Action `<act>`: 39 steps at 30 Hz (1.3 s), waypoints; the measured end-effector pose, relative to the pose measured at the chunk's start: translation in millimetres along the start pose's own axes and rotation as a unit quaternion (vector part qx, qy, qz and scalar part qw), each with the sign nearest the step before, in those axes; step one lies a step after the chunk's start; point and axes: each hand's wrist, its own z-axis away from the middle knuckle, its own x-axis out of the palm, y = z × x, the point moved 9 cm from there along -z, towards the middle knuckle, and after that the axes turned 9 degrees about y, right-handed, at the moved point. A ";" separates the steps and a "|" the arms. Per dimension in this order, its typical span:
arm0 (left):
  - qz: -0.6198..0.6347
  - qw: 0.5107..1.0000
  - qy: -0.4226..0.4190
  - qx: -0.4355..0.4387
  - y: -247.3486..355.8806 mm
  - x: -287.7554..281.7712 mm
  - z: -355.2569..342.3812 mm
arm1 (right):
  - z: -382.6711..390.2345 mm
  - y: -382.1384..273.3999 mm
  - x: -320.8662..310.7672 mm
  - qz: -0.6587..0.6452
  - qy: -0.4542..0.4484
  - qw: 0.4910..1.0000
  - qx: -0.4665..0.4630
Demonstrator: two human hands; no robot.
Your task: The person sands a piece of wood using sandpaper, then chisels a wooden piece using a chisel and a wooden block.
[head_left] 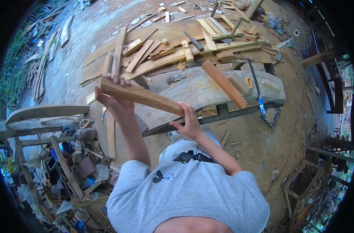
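My left hand [113, 103] grips the left end of a brown wooden batten [144, 97], with its fingertips over the top. My right hand [189, 122] has its fingers on the batten's right end, its thumb out to the left below it. The batten is held at a slant over a long weathered plank [167, 99] on a dark support. On that plank, to the right, lie a reddish wooden piece [223, 83], a shorter grey block [238, 83] and a long dark tool with a blue lower part [261, 103].
A wide board [97, 66] beyond bears several offcuts and a dark-handled tool [194, 42]. A curved wooden piece [48, 110] and a cluttered rack [66, 167] stand at left. A wooden frame [301, 182] is at lower right, near a dirt floor [262, 151] strewn with scraps.
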 end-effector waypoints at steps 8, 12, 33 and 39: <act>-0.176 0.975 0.040 -0.131 -99.0 -3.6 -32.4 | -66.4 120.1 -100.4 0.162 0.012 0.985 0.063; -0.428 0.892 -0.073 -0.128 -176.7 -10.2 -51.4 | -123.3 188.1 -163.9 0.249 0.068 0.959 0.119; -0.751 0.657 0.037 -0.061 -407.4 -99.1 -133.9 | -271.4 311.8 -39.8 0.282 -0.049 0.958 0.009; -0.544 0.815 0.034 -0.199 -350.1 -77.0 -76.2 | -263.4 296.3 20.6 0.210 -0.154 0.965 -0.037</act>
